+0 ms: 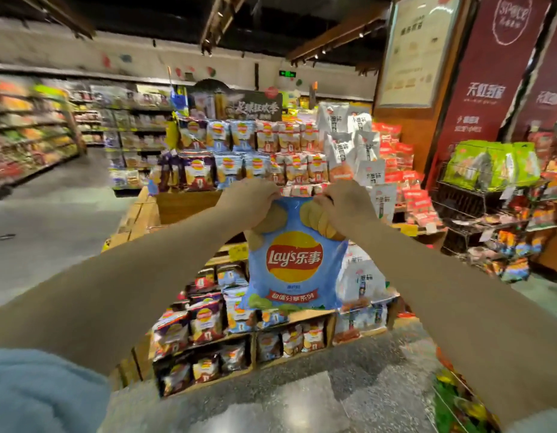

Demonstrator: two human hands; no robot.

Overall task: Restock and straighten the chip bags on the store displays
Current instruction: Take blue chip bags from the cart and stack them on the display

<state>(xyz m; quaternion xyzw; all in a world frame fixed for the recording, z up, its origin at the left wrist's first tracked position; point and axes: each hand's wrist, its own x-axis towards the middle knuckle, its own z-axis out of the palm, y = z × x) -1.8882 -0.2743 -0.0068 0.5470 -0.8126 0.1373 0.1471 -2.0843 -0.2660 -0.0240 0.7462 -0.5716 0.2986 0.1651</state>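
Note:
A light blue Lay's chip bag [294, 260] hangs upright in front of me, held out at arm's length. My left hand [250, 200] pinches its top left corner and my right hand [347, 203] pinches its top right corner. Behind the bag rises a tiered wooden display [183, 204] with rows of blue, purple and red-and-white chip bags [239, 151] on its upper steps. More chip bags [205, 320] fill the lower shelves below the held bag, which hides the middle of the display.
White snack bags [349, 142] and red packets [396, 157] fill the display's right side. A wire rack [477, 195] with green bags stands at the right. Store shelves [30, 135] line the left, across a grey floor aisle [62, 214]. A red pillar [489, 89] rises behind.

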